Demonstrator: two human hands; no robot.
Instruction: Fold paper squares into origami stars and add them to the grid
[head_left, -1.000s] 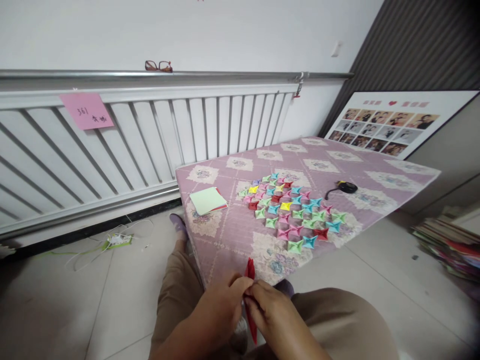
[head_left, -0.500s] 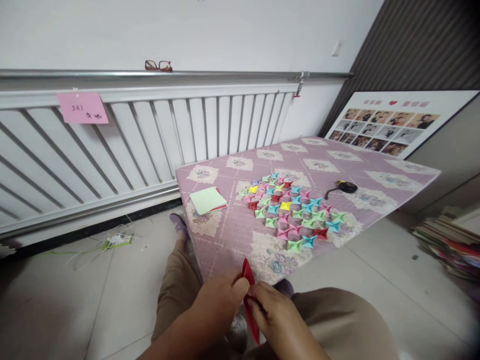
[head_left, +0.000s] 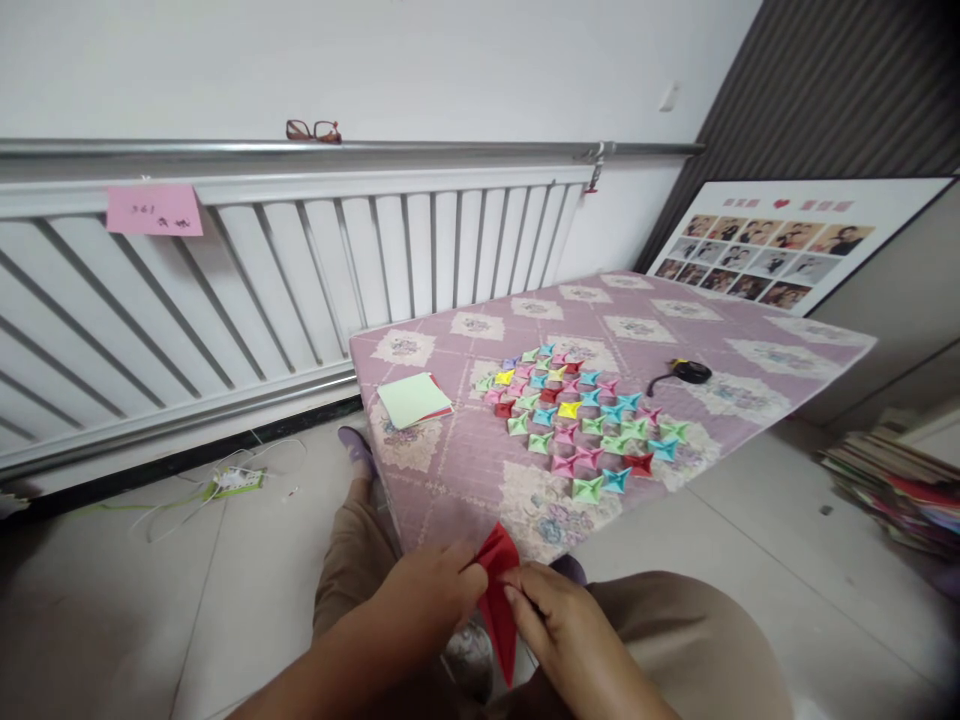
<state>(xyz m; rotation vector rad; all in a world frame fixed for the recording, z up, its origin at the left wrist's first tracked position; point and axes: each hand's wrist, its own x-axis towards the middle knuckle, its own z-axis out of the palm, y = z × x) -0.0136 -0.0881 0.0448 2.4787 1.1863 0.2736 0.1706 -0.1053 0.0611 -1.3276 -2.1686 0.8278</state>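
Between my hands, over my lap near the table's front corner, is a folded piece of red paper with pointed ends at top and bottom. My left hand pinches its left side. On the right side, my right hand grips it with thumb and fingers near the middle. Several small folded paper boats in green, pink, blue, yellow and red stand in rows on the table. A stack of square paper sheets, pale green on top with red beneath, lies to their left.
A patterned purple cloth covers the table. A black coiled object lies toward its right. Behind are a white radiator, a pipe with glasses, and a photo board. A power strip rests on the floor.
The red paper has turned from nearly edge-on to show a wider, opened face. My hands have moved slightly apart on it.
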